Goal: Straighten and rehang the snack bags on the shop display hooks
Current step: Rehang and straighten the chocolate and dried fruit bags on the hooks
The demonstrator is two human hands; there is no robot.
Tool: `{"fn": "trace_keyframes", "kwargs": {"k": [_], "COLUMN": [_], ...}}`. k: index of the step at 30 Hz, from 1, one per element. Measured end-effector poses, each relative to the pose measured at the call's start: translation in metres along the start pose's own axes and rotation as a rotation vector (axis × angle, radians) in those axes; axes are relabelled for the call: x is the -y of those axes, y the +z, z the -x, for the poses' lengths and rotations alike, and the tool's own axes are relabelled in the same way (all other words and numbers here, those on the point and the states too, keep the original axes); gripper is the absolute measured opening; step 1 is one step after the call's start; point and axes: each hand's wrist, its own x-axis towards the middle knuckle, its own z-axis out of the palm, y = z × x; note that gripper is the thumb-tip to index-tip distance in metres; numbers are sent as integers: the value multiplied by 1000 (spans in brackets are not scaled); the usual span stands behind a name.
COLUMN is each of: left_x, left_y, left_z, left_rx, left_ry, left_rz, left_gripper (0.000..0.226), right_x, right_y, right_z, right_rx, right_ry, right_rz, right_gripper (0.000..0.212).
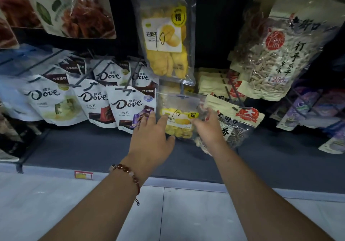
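A clear bag of dried mango [177, 115] hangs on a grey hook [182, 96] in the lower row. My left hand [151, 138] touches its left side with straight fingers, thumb under the bag's bottom edge. My right hand [209, 126] holds the bag's right side, fingers curled round its edge. A second, larger dried mango bag [166, 35] hangs on the hook row above, tilted a little.
White Dove chocolate bags [128, 106] hang in rows to the left. Sunflower seed bags [240, 121] hang to the right, with a bigger seed bag [276, 57] above. Purple bags [306, 110] fill the far right. A dark shelf base [93, 147] runs below, with a price tag [83, 175].
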Motion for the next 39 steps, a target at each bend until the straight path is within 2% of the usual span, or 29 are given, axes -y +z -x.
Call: {"fn": "trace_keyframes", "kwargs": {"k": [2, 5, 8, 13, 17, 21, 25, 28, 30, 33, 37, 39], "left_x": [0, 5, 11, 12, 7, 5, 11, 14, 14, 12, 8, 7], "left_y": [1, 0, -3, -10, -17, -24, -30, -34, -35, -34, -34, -38], "left_z": [-1, 0, 2, 10, 19, 29, 38, 50, 59, 70, 85, 90], "left_rx": [19, 13, 5, -2, -16, -37, -50, 3, 117, 314, 431, 404], "left_ry": [-5, -9, -32, -35, -12, -1, -13, -15, -51, -88, 1, 9], "left_rz": [-7, -10, 1, -6, 6, 42, 107, 377, 624, 811, 946, 995], "left_gripper": [71, 70, 70, 69, 67, 66, 73, 78, 82, 89, 59, 62], "right_x": [-1, -3, -5, -2, 0, 3, 4, -4, -6, -3, 12, 23], "right_y": [5, 9, 8, -1, -16, -32, -52, -70, -81, -99, -109, -110], "right_z": [-8, -13, -14, -3, 14, 38, 61, 78, 85, 98, 115, 121], "right_rx": [-41, -75, -71, 3, 69, 158, 222, 278, 290, 281, 218, 179], "right_ry": [-6, -31, -53, -167, -209, -242, -248, -186, -152, -102, -84, -95], "right_rz": [-41, -68, -78, -24, 93, 28, 27, 32, -5, -82, -241, -298], "right_gripper": [56, 28, 14, 10, 24, 9, 10, 13, 15, 17, 20, 16]}}
